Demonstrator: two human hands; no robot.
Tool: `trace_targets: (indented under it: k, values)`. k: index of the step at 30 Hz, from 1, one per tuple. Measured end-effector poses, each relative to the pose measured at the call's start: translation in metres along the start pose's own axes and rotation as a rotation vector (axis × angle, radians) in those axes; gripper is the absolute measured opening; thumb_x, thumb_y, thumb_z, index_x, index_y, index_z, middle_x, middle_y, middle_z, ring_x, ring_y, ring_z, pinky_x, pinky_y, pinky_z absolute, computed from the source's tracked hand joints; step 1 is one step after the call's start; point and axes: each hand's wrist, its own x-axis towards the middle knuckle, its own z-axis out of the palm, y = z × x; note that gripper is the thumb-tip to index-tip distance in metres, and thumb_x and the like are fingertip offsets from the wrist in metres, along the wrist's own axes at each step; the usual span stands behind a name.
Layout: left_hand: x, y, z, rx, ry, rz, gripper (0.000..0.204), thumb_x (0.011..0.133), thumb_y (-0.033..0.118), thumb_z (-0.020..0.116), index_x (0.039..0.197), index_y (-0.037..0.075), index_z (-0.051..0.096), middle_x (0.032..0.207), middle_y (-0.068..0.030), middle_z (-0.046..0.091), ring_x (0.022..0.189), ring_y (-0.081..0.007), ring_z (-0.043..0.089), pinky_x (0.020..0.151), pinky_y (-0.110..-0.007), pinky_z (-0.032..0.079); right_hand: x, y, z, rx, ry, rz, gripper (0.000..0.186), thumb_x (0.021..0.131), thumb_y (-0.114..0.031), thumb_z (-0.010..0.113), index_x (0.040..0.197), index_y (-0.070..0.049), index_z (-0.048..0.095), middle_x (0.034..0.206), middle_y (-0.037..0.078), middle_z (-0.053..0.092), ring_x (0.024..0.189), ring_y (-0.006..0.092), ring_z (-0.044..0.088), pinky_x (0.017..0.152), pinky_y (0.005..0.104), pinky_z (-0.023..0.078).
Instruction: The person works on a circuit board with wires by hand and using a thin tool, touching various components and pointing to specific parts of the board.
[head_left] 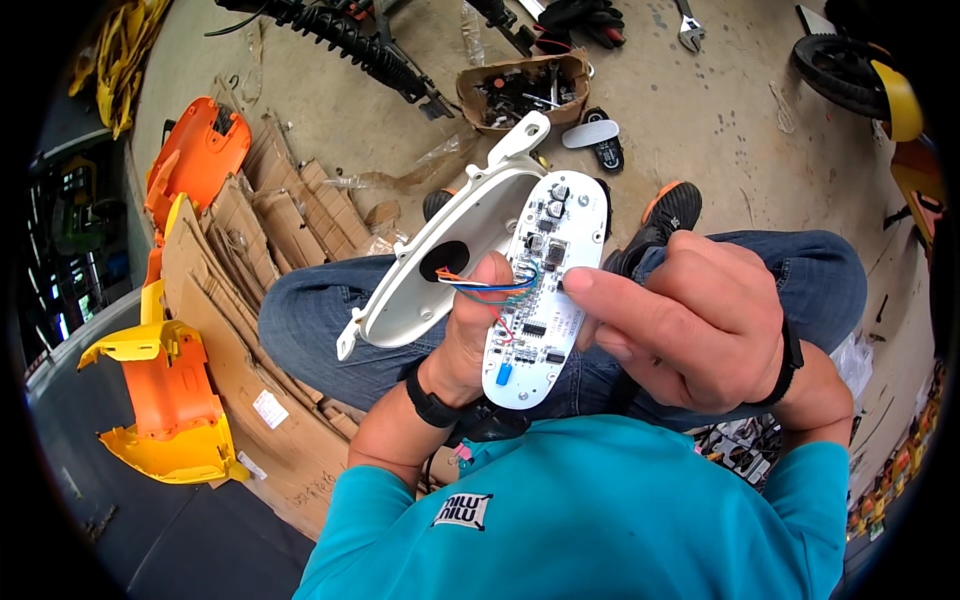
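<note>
My left hand (466, 340) is closed on a white circuit board (545, 290), holding it upright over my lap. The board is long with rounded ends and carries chips, capacitors and a small blue part near its bottom. A white oval housing (420, 295) with mounting tabs leans behind it on the left. Thin coloured wires (490, 284) run from a dark round opening in the housing to the board, passing over my left thumb. My right hand (700, 325) has its index finger stretched out, the tip on the board's right side. Its other fingers are loosely curled, with nothing visible in them.
Flattened cardboard (235, 370) lies to the left, with orange and yellow plastic covers (165, 400) on and beside it. Ahead on the floor are a box of small metal parts (525, 95), an adjustable wrench (690, 30) and black gloves (580, 20). A black wheel (840, 75) stands far right.
</note>
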Motion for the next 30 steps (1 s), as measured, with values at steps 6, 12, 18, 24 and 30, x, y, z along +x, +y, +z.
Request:
trace_targets:
  k: [6,12,18,24,30]
  values:
    - [0.01,0.0,0.002,0.175,-0.09,-0.017,0.083,0.09,0.076,0.03,0.118,0.002,0.055,0.077,-0.0093,0.057,0.067,-0.0191,0.048,0.064,-0.032,0.038,0.002,0.0,0.007,0.005,0.142,0.087,0.034,0.06,-0.001,0.075,0.093,-0.001,0.066,0.064,0.003,0.044,0.049,0.016,0.046,0.04,0.0286,0.033]
    - [0.015,0.0,0.004,0.099,-0.125,-0.038,0.081,0.088,0.079,0.028,0.103,0.005,0.057,0.065,-0.0068,0.049,0.061,-0.0186,0.04,0.059,-0.033,0.033,0.002,-0.001,0.009,0.038,0.148,0.112,0.03,0.058,0.001,0.074,0.087,-0.003,0.065,0.064,0.004,0.043,0.049,0.017,0.046,0.04,0.0287,0.034]
    - [0.015,0.001,0.013,-0.031,-0.023,-0.051,0.084,0.086,0.082,0.026,0.092,0.005,0.058,0.062,-0.0054,0.047,0.053,-0.0153,0.033,0.049,-0.03,0.025,0.002,0.0,0.009,0.056,0.133,0.101,0.028,0.062,-0.001,0.076,0.087,-0.003,0.065,0.065,0.004,0.043,0.05,0.0172,0.045,0.041,0.029,0.033]
    - [0.017,0.002,0.012,-0.055,-0.055,-0.037,0.084,0.087,0.081,0.026,0.086,0.003,0.056,0.062,-0.005,0.048,0.05,-0.014,0.031,0.047,-0.029,0.024,0.001,0.001,0.01,0.037,0.126,0.096,0.027,0.062,-0.002,0.076,0.087,-0.004,0.065,0.065,0.003,0.041,0.051,0.0166,0.045,0.041,0.0289,0.033]
    - [0.017,0.001,0.007,-0.043,-0.085,-0.046,0.082,0.088,0.079,0.024,0.089,0.004,0.056,0.064,-0.0053,0.05,0.05,-0.0138,0.033,0.047,-0.029,0.025,0.001,0.001,0.011,0.023,0.128,0.094,0.028,0.06,-0.001,0.074,0.087,-0.004,0.066,0.065,0.003,0.041,0.051,0.0159,0.045,0.04,0.0286,0.033]
